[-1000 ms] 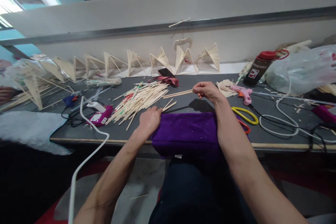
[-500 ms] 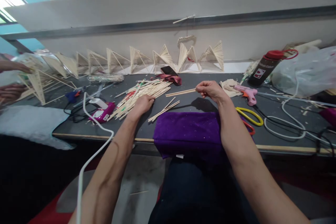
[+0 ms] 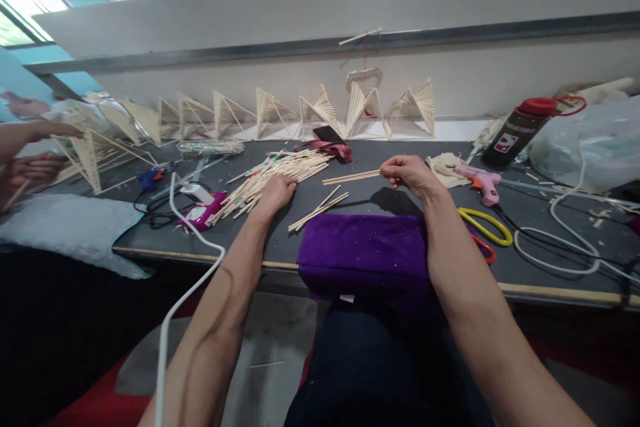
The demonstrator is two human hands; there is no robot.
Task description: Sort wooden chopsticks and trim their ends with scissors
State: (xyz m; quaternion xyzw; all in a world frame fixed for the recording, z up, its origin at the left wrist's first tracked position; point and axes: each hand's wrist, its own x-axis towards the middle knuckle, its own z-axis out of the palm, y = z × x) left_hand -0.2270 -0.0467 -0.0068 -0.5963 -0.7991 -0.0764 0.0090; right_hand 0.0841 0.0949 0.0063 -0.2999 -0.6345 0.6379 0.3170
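Observation:
My left hand (image 3: pixel 279 193) rests at the right side of a heap of thin wooden sticks (image 3: pixel 255 188), its fingers curled; whatever they grip is hidden. Pinched in my right hand (image 3: pixel 403 172) are a few wooden sticks (image 3: pixel 350 177), which point left above the dark table. Several loose sticks (image 3: pixel 319 211) lie crossed between my hands, just behind a purple cloth (image 3: pixel 365 247) at the table's front edge. My right forearm passes over the cloth's right end.
A pink glue gun (image 3: pixel 483 183), yellow-handled scissors (image 3: pixel 487 227), cables and a dark bottle (image 3: pixel 517 130) stand or lie right. Stick structures (image 3: pixel 320 110) line the back. A phone (image 3: pixel 326 135) lies mid-table. At left, a person's hands (image 3: pixel 37 167) hold another structure.
The whole view has shifted slightly, so things appear farther right. My hands keep nearly the same places over the table. At left, the other person's hands have moved a little.

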